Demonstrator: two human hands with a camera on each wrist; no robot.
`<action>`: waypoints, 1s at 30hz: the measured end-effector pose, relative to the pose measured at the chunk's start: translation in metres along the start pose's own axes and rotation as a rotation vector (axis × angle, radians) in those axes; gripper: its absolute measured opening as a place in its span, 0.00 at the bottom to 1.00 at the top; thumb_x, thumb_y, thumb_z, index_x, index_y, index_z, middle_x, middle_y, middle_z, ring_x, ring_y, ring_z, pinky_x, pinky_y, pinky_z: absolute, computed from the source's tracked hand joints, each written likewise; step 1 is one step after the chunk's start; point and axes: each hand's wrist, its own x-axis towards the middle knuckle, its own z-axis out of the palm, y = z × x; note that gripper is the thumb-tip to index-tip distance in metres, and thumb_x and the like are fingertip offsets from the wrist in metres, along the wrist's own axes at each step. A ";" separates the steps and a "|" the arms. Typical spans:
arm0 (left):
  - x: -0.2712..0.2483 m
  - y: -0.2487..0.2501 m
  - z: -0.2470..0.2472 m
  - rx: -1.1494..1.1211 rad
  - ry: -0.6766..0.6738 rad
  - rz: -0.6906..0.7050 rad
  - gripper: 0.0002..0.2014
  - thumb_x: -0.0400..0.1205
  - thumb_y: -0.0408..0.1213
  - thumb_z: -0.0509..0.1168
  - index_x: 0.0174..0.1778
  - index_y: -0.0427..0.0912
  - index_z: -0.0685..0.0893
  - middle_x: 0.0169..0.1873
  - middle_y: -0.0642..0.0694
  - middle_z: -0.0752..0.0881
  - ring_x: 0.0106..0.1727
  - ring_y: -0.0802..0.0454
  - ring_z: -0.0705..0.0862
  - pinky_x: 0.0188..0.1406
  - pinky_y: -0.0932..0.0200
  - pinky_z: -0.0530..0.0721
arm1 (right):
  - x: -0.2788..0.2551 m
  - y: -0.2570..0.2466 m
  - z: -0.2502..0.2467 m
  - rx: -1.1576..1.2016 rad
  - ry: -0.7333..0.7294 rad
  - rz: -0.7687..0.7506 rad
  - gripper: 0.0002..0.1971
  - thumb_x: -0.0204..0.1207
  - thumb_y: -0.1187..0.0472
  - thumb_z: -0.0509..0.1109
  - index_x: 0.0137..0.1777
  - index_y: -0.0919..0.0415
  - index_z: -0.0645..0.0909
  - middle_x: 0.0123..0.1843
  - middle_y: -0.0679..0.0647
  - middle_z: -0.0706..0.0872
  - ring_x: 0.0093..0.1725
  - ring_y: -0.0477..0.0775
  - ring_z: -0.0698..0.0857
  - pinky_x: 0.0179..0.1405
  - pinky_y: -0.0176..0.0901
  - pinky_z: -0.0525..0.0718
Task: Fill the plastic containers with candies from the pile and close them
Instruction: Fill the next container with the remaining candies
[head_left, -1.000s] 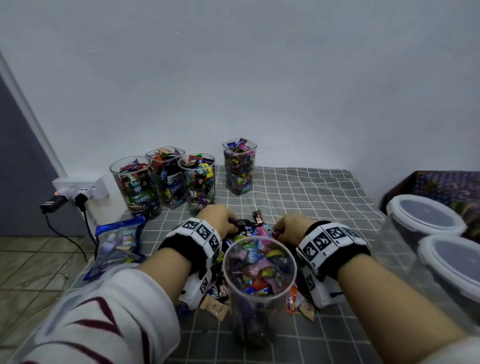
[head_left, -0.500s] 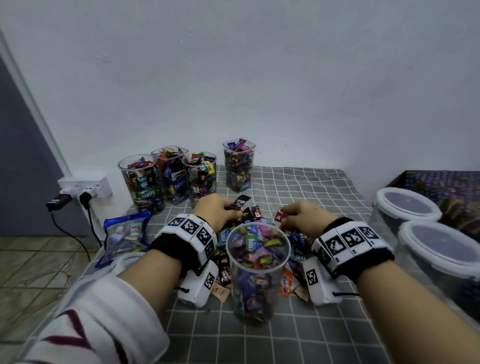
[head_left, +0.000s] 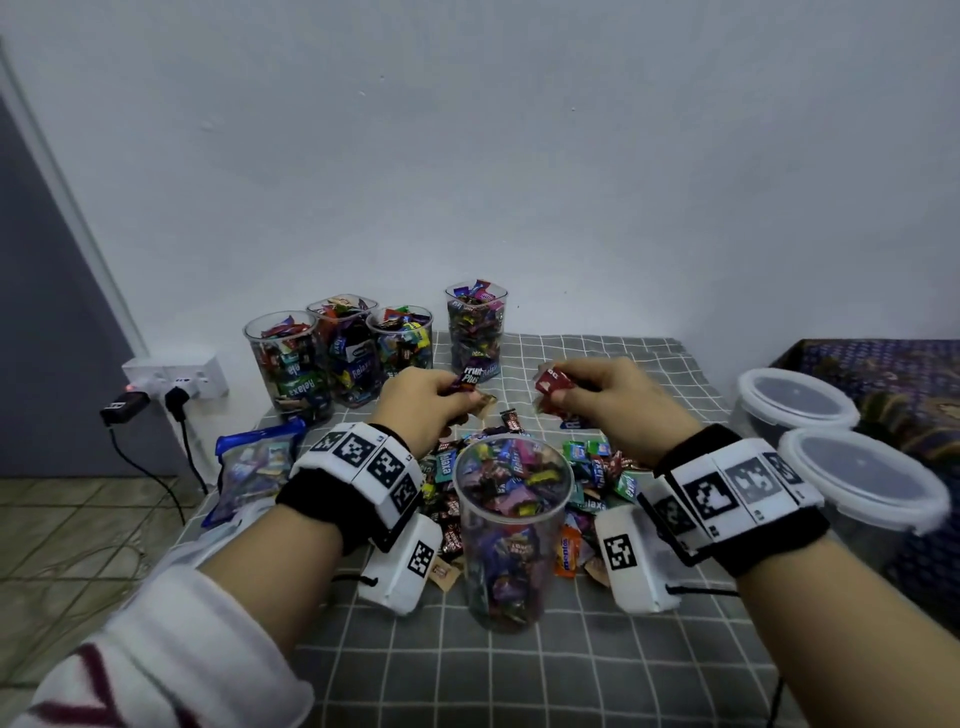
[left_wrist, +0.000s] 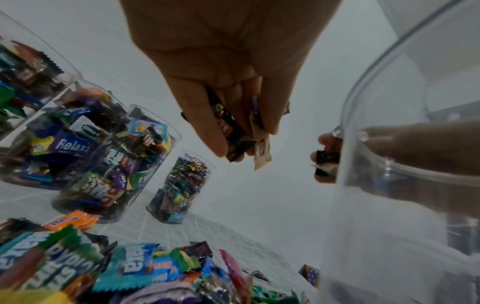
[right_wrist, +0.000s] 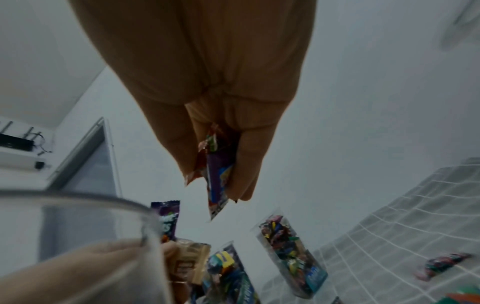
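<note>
Item 1: my left hand (head_left: 426, 402), fingers curled and pinching several small foil-wrapped candies (left_wrist: 240, 139), one dark and glossy, one pale tan with a crimped edge; I am holding it raised above the pile.

Item 2: my right hand (head_left: 610, 402), fingers likewise pinching wrapped sweets (right_wrist: 217, 174), a purple sachet and a red one with serrated ends, hanging level with the left hand.

Item 3: a tall clear plastic container (head_left: 511, 530), round, standing upright between my wrists and showing mixed wrappers nearly to its open rim.

Item 4: the candy pile (head_left: 592, 467), flat crinkled packets in teal, green, orange and purple, lying around and behind that container on a grey cloth with a white grid (head_left: 519, 675).

Item 5: four further clear containers (head_left: 343, 358), heaped full and lidless, standing near the back wall, three clustered together and one (head_left: 475, 330) apart to their right.

Item 6: two round translucent tubs with white lids (head_left: 862, 483) sitting at my right; a blue crumpled plastic bag (head_left: 254, 462) lying at the cloth's left edge.
</note>
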 end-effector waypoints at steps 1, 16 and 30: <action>-0.001 0.001 0.000 -0.014 0.006 0.007 0.06 0.79 0.37 0.69 0.36 0.48 0.87 0.37 0.38 0.89 0.38 0.46 0.84 0.42 0.47 0.85 | -0.004 -0.004 0.001 0.032 -0.001 -0.016 0.17 0.79 0.69 0.65 0.68 0.62 0.79 0.51 0.55 0.89 0.53 0.51 0.87 0.57 0.41 0.83; -0.025 0.020 -0.007 -0.329 0.067 0.050 0.11 0.80 0.30 0.66 0.34 0.47 0.84 0.23 0.55 0.85 0.33 0.56 0.85 0.36 0.58 0.84 | -0.052 -0.023 0.034 -0.194 -0.089 -0.232 0.26 0.72 0.69 0.64 0.70 0.53 0.78 0.66 0.46 0.81 0.66 0.43 0.77 0.69 0.46 0.76; -0.048 0.043 -0.014 -0.481 0.011 0.135 0.09 0.81 0.30 0.64 0.38 0.45 0.85 0.25 0.53 0.87 0.30 0.61 0.86 0.31 0.66 0.85 | -0.058 0.016 0.044 0.305 -0.159 -0.047 0.62 0.55 0.55 0.83 0.83 0.48 0.43 0.77 0.43 0.66 0.63 0.28 0.76 0.62 0.28 0.78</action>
